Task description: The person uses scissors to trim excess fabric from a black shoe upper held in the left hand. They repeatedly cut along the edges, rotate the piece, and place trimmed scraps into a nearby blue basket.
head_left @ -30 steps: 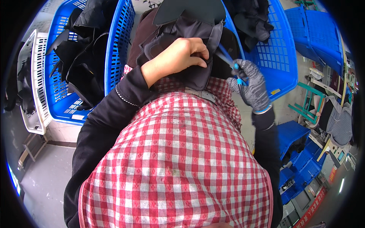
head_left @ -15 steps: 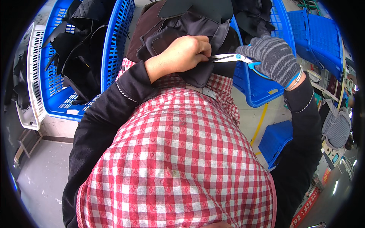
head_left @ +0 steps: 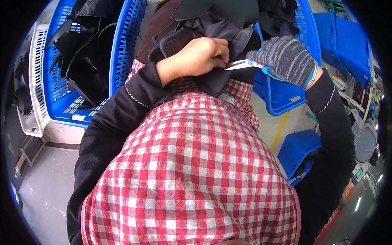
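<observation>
Two hands busy on one dark bundle. The left hand [head_left: 204,57] is bare, thumb and fingers pinched on the edge of a black fabric piece [head_left: 212,83]; the right hand [head_left: 288,59], in a grey striped knit glove [head_left: 295,67], is wrapped around the blue handles of some scissors [head_left: 245,63]. That fabric sits right under and around the left hand, matte and layered: a rounded flap below, a padded-looking, seamed part to its left, a bigger flat panel above. Silver blades reach left from the glove, tips just beside the left fingertips. Can't tell if they're actually biting cloth.

Room-wise, the scissors fill most of the gap between the hands. A blue basket [head_left: 286,100] has its rim just below the right hand, so that side's tight. Another basket [head_left: 128,45] stands well left of the left hand, its slotted wall facing in. Checked apron [head_left: 192,163] spreads below both.
</observation>
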Demonstrator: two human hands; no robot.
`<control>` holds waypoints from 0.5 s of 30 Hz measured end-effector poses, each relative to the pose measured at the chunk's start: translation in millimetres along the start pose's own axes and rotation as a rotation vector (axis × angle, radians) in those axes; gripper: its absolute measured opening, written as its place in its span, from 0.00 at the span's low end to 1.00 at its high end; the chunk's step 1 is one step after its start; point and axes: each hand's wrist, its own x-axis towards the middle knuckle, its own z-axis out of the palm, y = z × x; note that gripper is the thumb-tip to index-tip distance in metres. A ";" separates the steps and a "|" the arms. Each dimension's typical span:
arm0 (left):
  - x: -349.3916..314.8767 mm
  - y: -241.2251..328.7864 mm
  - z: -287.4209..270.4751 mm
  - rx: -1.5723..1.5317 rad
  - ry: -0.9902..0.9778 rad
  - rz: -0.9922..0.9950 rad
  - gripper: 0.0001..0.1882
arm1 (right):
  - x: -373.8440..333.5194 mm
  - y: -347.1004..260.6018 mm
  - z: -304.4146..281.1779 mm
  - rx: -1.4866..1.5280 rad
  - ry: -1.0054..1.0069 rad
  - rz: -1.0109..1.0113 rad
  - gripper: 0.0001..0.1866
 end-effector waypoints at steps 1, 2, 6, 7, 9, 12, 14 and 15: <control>0.7 1.0 -0.6 -0.002 -0.018 -0.006 0.06 | -0.1 -1.8 2.5 -0.017 0.005 -0.010 0.17; 3.1 2.1 -2.3 -0.007 -0.019 0.000 0.06 | -0.2 -3.1 4.6 -0.031 0.015 -0.027 0.16; 10.2 10.4 -20.5 -0.313 0.147 -0.193 0.03 | -1.6 -7.8 11.4 0.014 0.065 -0.059 0.13; 8.9 13.8 -25.5 -0.265 0.190 -0.218 0.04 | -3.3 -5.7 12.3 0.039 0.104 -0.062 0.12; -0.1 20.9 -36.2 -0.232 0.252 -0.283 0.09 | -8.5 1.3 14.6 0.180 0.251 -0.026 0.12; -27.4 31.0 -46.4 -0.108 0.403 -0.097 0.10 | -34.0 -5.4 21.5 0.463 0.448 0.247 0.16; -49.0 35.5 -48.4 -0.004 0.607 -0.032 0.06 | -39.0 -35.5 40.6 0.805 0.837 0.337 0.21; -58.1 35.7 -50.6 0.067 0.715 -0.007 0.11 | -41.3 -54.3 48.8 1.331 0.819 0.565 0.21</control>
